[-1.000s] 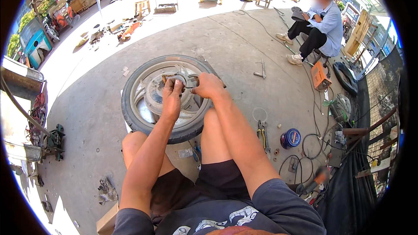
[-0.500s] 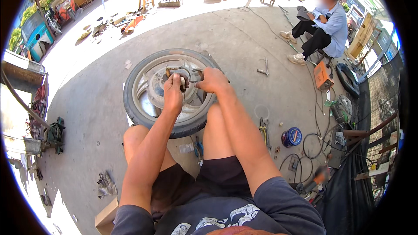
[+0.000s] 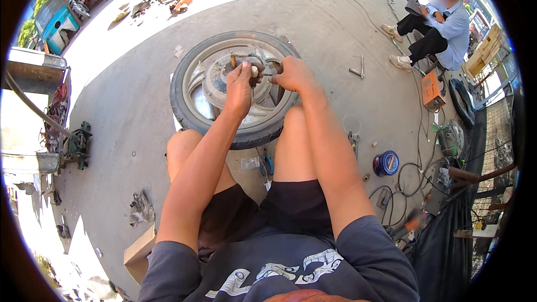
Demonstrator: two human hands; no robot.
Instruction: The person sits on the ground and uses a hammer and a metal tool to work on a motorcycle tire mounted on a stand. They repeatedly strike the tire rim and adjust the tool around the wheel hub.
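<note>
A motorcycle wheel with a black tyre (image 3: 254, 141) lies flat on the ground before my knees, its pale spokes and hub (image 3: 215, 86) facing up. Over the hub, my left hand (image 3: 241, 86) is closed, fingertips pinched round a small pale piece (image 3: 254, 71) whose kind I cannot make out. A brownish, bent part (image 3: 233, 60) shows just beyond it on the hub. My right hand (image 3: 295, 74) sits over the wheel's right side, its fingers closed on a thin dark rod (image 3: 268, 75) that points toward the left hand. The fingers hide most of that rod.
A T-shaped wrench (image 3: 358, 69) lies right of the wheel. Blue-handled pliers (image 3: 267, 166) rest between my knees. A blue tin (image 3: 386, 163), cables and an orange box (image 3: 432, 90) are to the right. A seated person (image 3: 450, 28) is at the far right.
The whole view has shifted, so the wheel and ground appear higher and slightly farther right. Both hands stay closed over the hub, in nearly the same pose.
</note>
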